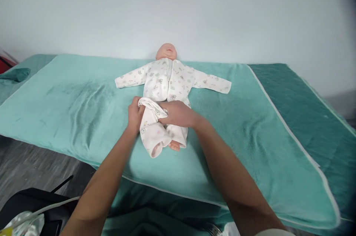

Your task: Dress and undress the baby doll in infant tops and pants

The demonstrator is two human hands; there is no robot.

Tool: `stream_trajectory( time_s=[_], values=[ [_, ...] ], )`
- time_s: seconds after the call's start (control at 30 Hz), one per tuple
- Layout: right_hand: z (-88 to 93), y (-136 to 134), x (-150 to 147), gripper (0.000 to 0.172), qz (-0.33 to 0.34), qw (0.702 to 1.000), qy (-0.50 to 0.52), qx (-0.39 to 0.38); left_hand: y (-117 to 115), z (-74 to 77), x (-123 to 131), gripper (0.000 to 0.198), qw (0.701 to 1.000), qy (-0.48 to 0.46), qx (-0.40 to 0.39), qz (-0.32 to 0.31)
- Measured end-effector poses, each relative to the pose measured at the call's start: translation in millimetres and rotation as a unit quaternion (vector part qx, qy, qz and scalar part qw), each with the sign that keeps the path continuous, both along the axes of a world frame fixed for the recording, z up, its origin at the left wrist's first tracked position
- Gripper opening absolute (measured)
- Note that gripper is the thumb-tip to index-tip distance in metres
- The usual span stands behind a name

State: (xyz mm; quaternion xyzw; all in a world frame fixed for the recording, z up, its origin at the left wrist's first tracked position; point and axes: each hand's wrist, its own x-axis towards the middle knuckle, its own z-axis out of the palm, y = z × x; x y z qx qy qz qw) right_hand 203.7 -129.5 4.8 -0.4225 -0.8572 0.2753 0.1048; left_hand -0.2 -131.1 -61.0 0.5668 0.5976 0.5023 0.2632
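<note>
A baby doll (166, 51) lies on its back with its head against the wall and its arms spread. It wears a white patterned jacket (180, 78), and its hands are hidden inside the sleeves. White patterned baby pants (151, 130) cover its legs, with one foot showing at a cuff. My left hand (135, 112) is closed on the bunched waistband at the doll's hip. Gripping the same waistband near the middle is my right hand (178, 113), its fingertips partly hidden in the folds.
A light green padded mat (236, 147) with pale edging covers a darker green bed (294, 91). Behind it rises a white wall (194, 10). At the lower left are a black object (30, 195) and a pale cable (55, 205). Something red (5, 65) shows at the far left.
</note>
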Motion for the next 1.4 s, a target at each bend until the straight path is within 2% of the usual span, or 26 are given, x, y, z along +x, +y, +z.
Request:
stream_trajectory(
  time_s=[0.1,0.23,0.37,0.53,0.67,0.73,0.8,0.87,0.9,0.97,1.07,1.17,1.27,1.4],
  values=[
    [-0.5,1,-3,0.021,-0.012,1.000,0.003,0.014,23,3.3,-3,0.004,0.998,0.061,0.026,-0.009],
    [-2.3,5,-8,0.013,-0.065,0.997,-0.012,0.037,48,4.0,-3,0.010,0.992,0.117,0.037,0.021],
    [-5.5,7,-14,0.009,-0.101,0.993,-0.030,0.058,57,3.6,-1,0.010,0.993,0.111,0.048,0.019],
    [-8.2,4,-9,0.008,-0.091,0.994,0.004,0.053,41,6.6,-3,0.006,0.997,0.015,0.064,-0.028],
    [-2.8,5,9,0.019,-0.040,0.993,0.113,-0.010,32,6.6,-8,0.044,0.988,-0.136,0.058,-0.044],
    [0.2,7,20,0.024,-0.027,0.976,0.214,-0.041,33,6.7,-9,0.055,0.975,-0.216,0.036,-0.038],
    [0.4,9,29,0.027,-0.067,0.943,0.323,-0.033,34,7.3,-9,0.049,0.967,-0.249,0.008,-0.051],
    [-2.7,12,33,0.029,-0.162,0.917,0.363,0.025,34,8.0,-9,0.034,0.969,-0.230,-0.002,-0.090],
    [-5.3,14,33,0.029,-0.208,0.916,0.337,0.059,33,8.3,-10,0.028,0.971,-0.210,0.006,-0.115],
    [-11.0,16,28,0.031,-0.261,0.933,0.219,0.115,32,8.6,-12,0.022,0.970,-0.170,0.039,-0.170],
    [-17.1,15,14,0.036,-0.262,0.951,0.038,0.158,34,7.3,-15,0.030,0.965,-0.101,0.059,-0.236],
    [-18.2,12,3,0.026,-0.285,0.939,-0.040,0.188,38,4.0,-16,0.030,0.975,0.004,0.070,-0.212],
    [-18.1,8,-2,0.009,-0.285,0.930,-0.056,0.223,40,0.6,-14,0.024,0.973,0.078,0.138,-0.167],
    [-22.8,11,-3,0.015,-0.292,0.923,-0.017,0.250,46,0.7,-10,0.015,0.960,0.100,0.214,-0.148]
  ],
)
